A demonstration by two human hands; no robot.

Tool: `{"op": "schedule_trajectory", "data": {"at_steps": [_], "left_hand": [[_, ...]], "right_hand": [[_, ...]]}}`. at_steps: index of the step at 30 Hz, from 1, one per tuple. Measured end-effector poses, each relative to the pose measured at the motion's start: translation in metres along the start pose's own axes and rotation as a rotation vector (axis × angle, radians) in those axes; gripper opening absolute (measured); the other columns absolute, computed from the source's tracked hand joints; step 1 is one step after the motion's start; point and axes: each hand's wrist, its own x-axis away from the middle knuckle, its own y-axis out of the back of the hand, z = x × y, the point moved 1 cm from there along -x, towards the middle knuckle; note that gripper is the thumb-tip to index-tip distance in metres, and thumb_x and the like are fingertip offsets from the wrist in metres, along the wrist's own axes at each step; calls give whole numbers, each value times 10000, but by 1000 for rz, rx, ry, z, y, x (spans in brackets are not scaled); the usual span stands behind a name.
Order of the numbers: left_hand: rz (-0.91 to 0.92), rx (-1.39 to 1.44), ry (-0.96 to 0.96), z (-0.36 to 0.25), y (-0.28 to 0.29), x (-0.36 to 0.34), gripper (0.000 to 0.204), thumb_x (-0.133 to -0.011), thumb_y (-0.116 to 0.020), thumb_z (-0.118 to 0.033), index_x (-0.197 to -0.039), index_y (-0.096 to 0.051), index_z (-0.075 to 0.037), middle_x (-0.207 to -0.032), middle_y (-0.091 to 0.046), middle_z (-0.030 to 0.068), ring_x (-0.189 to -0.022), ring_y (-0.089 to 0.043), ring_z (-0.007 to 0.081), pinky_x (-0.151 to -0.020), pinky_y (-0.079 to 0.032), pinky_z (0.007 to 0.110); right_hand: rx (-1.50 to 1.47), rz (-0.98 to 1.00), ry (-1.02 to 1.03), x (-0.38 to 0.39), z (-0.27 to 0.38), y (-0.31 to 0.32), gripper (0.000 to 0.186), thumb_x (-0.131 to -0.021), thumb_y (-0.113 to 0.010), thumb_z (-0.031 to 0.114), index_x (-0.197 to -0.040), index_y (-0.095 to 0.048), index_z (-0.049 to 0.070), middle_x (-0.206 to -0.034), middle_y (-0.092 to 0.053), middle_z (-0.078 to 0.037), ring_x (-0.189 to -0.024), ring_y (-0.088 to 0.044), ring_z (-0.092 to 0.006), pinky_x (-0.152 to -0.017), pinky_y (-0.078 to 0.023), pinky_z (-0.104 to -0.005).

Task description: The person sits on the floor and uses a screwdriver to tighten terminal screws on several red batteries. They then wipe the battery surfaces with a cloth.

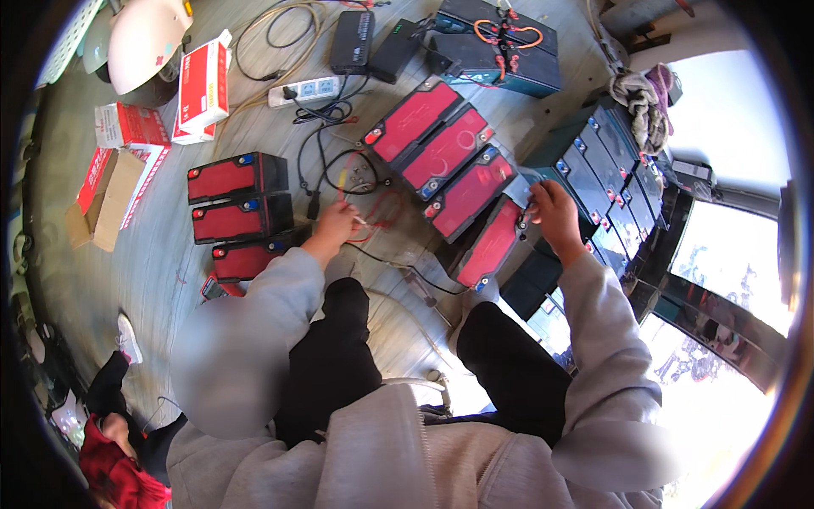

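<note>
My left hand is closed on a small light-coloured item, too small to name, beside a loose red wire and coiled black cables. My right hand has curled fingers at the upper end of a red-topped battery, beside a grey flat piece; what exactly it grips is unclear. More red-topped batteries lie in a row above it. A separate group of three similar batteries sits to my left.
Dark batteries stand at the right. A power strip, two black boxes, wired batteries and red-white cartons lie farther off. A pale helmet-shaped object is top left. Another person in red is lower left.
</note>
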Motion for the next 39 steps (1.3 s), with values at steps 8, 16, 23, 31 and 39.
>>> {"op": "schedule_trajectory", "data": {"at_steps": [8,16,23,31,39], "left_hand": [[-189,196,165,2,32,21,216,-1034,-472,-292,-991,-559,-99,-874,-684,73,-749,-670,206,-692,-579,377],[-205,220,177,-8,39,11,328,-1054,-419,-378,-1063,-541,-74,-922,-675,104,-795,-668,231,-758,-583,412],[-223,40,16,-23,32,13,278,-1023,-505,-341,-969,-579,-79,-787,-643,65,-640,-624,190,-596,-545,365],[-234,-535,-156,-29,46,-3,307,-1020,-510,-294,-825,-589,-70,-622,-601,50,-518,-608,187,-442,-474,335],[-333,-265,-18,-30,37,16,294,-974,-603,-302,-944,-614,-10,-756,-644,106,-544,-631,222,-449,-521,368]], "right_hand": [[-59,-49,-286,-33,-24,-9,252,-975,-565,264,-968,-636,23,-749,-619,-44,-577,-551,-117,-489,-467,-280],[433,-324,595,28,22,-19,181,-901,-603,164,-1022,-580,32,-974,-623,-194,-861,-621,-409,-748,-523,-430],[899,1151,365,181,-55,-95,263,-892,-624,242,-1074,-622,51,-1033,-674,-158,-883,-682,-375,-710,-560,-440],[969,662,202,169,-187,-164,589,-859,-698,387,-1227,-472,-14,-1107,-619,-207,-880,-691,-381,-686,-579,-476],[836,884,283,161,-160,-210,397,-863,-563,132,-1256,-555,75,-1001,-650,-208,-917,-660,-408,-770,-553,-501]]}}
